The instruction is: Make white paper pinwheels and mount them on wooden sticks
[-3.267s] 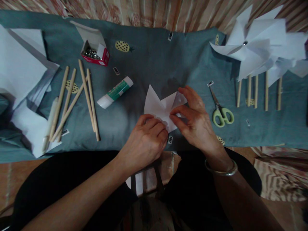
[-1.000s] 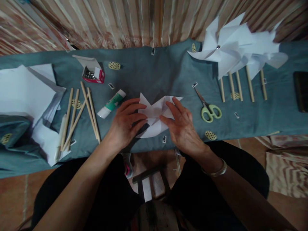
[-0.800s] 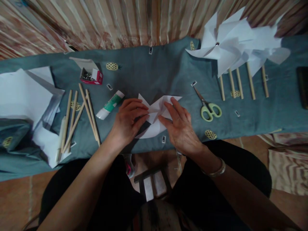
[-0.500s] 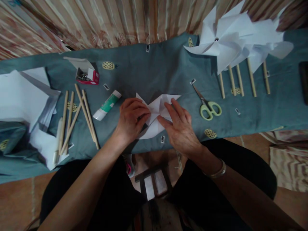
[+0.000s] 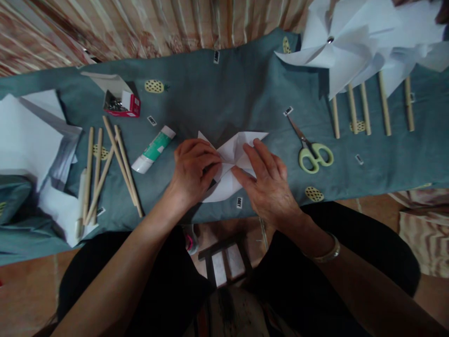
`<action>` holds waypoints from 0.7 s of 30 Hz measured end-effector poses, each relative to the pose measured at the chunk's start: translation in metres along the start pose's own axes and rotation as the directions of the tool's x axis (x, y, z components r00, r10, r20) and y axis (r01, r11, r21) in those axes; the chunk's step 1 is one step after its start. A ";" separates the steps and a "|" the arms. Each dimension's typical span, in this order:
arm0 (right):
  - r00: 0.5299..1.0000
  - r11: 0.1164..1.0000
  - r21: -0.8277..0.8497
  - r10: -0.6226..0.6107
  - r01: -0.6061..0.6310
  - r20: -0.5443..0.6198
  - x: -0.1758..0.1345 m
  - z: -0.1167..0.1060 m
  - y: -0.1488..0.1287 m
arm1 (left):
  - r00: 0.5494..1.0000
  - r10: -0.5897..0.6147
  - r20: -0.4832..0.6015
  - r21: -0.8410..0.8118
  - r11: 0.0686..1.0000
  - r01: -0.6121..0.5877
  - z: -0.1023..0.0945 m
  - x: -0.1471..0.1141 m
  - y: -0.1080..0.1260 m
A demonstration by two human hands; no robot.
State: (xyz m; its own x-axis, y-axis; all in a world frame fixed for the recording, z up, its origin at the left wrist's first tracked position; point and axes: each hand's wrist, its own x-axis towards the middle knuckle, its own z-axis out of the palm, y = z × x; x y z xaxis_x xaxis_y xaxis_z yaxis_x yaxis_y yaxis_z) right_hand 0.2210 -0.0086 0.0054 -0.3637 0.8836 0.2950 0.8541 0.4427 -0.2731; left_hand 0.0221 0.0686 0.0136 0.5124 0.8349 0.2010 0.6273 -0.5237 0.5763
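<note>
A white paper pinwheel (image 5: 228, 187) with its points folded toward the middle lies on the cloth in front of me. My left hand (image 5: 195, 171) pinches the paper near its centre, fingers closed together. On the other side my right hand (image 5: 268, 182) grips the folded paper between thumb and fingers, the thumb near the centre. Part of the paper is hidden under both hands. To the left of my left hand lies a glue stick (image 5: 153, 150) with a green label. Scissors (image 5: 312, 152) with light green handles rest right of my right hand.
Finished white pinwheels (image 5: 336, 51) on wooden sticks lie at the back right. Several loose wooden sticks (image 5: 121, 164), an opened red box (image 5: 124, 106) of small metal pieces and white paper sheets (image 5: 31, 135) are on the left. A green-grey cloth (image 5: 210, 93) covers the table.
The view has shifted slightly, so things at the right appear farther right. Both hands stay on the paper, the right one slightly farther from the left.
</note>
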 end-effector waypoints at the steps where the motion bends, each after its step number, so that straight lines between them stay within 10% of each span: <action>1: 1.000 1.000 -0.004 -0.001 0.001 -0.005 0.000 0.000 0.000 | 1.000 -0.001 0.006 0.003 1.000 0.001 0.000 0.000 0.000; 21: 0.999 1.000 0.000 -0.015 0.015 -0.046 -0.002 0.000 0.002 | 0.999 -0.006 0.041 0.032 0.999 0.005 0.000 0.002 0.000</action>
State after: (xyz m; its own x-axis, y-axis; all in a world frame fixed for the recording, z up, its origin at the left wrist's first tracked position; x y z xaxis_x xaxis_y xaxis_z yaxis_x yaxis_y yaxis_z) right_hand 0.2235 -0.0089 0.0040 -0.3591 0.8687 0.3412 0.8484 0.4562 -0.2686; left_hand 0.0229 0.0703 0.0141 0.5319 0.8306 0.1646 0.6482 -0.5245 0.5519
